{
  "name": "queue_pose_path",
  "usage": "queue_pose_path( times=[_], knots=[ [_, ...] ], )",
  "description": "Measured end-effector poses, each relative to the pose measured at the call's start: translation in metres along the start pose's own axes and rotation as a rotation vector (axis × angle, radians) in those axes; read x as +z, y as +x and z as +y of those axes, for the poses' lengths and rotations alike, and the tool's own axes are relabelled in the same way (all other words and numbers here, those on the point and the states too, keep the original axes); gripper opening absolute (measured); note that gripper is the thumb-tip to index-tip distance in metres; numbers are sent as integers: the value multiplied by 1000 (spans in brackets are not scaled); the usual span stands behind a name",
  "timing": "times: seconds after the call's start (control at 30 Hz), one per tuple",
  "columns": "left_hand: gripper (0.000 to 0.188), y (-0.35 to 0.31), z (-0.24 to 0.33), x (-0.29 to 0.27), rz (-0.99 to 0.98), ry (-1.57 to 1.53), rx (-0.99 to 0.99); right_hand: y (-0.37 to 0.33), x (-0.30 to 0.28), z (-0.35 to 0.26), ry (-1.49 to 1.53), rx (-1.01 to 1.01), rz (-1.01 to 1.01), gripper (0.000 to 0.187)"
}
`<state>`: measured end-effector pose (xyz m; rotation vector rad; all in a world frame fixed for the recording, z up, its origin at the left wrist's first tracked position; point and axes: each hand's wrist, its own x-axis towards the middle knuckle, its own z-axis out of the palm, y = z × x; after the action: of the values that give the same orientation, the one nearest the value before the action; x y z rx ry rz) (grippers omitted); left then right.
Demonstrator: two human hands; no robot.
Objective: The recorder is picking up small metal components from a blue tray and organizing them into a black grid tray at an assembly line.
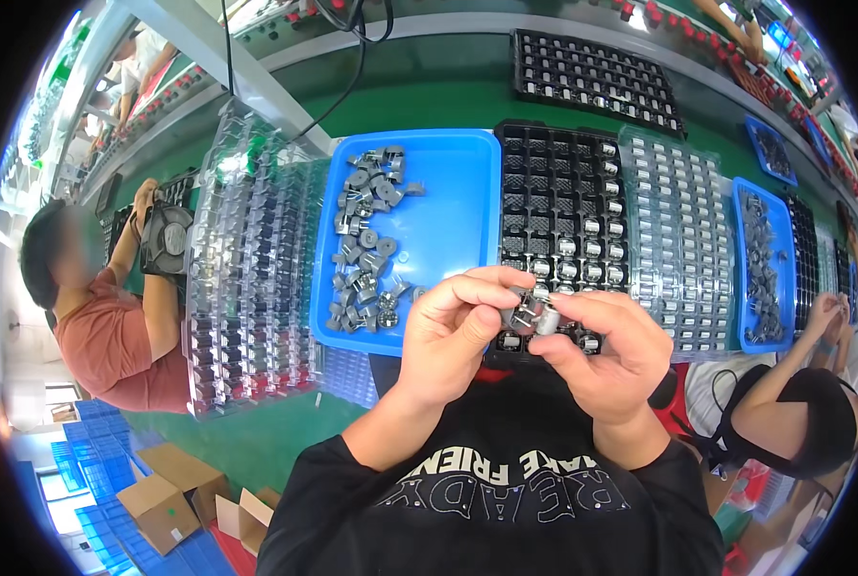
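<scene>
Close together in front of my chest, both hands work over the near end of a black compartment tray [528, 182]. My left hand [448, 336] pinches a grey plastic part with metal pins [523, 309] between thumb and fingertips. Between the thumb and fingers of my right hand [616, 350] is a small silver metal cylinder [547, 322]. The two pieces meet or nearly touch; which one cannot be made out. Silver cylinders sit in some pockets of the black tray, mainly along its right and near sides. Left of it, a blue tray [443, 226] holds loose grey round parts [360, 254].
Clear plastic trays with filled pockets stand at the left [256, 250] and right [678, 230]. Another black tray [592, 77] lies farther back. A co-worker [121, 326] sits at the left, another [794, 413] at the right. Cardboard boxes [169, 490] are at lower left.
</scene>
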<state>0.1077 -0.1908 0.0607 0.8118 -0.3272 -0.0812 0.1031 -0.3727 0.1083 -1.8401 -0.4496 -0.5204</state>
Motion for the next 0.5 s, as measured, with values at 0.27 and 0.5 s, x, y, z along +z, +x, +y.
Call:
queue_pose_path(
  times=[0.27,0.5],
  knots=[
    [26,-1,4,6,15,126,58,3,5,-3,-105,-131,-47,38],
    [25,-7,11,11,33,181,19,2,6,-1,-55,-79,-66,33]
  ],
)
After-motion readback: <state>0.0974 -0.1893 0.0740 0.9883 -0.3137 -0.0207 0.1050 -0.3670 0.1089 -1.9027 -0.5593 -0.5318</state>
